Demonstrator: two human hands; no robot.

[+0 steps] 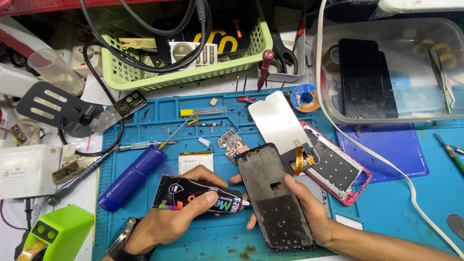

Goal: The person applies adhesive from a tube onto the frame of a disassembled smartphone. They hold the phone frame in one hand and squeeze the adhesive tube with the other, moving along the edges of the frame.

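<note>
The person's left hand (181, 212) holds a black glue tube (203, 198), with the fingers closed around its body. The thin nozzle of the tube points to the right and touches the left edge of a black phone frame (275, 203). This frame lies on the blue work mat (386, 193) that covers the tabletop, low in the middle of the view, and it is a little tilted. The right hand (309, 208) rests on the right side of the frame. Its thumb presses on the inner face and the other fingers grip the edge from below, so this hand is closed on the frame.

Just behind the frame lies a pink phone back (338, 169) with an orange flex cable (298, 159), and a white screen panel (278, 121) leans over it. To the left of the hands there is a blue screwdriver (133, 176), and a flat battery (195, 162) lies near the tube. A green basket (193, 72) stands at the far side, and a clear plastic box (386, 63) stands at the right.
</note>
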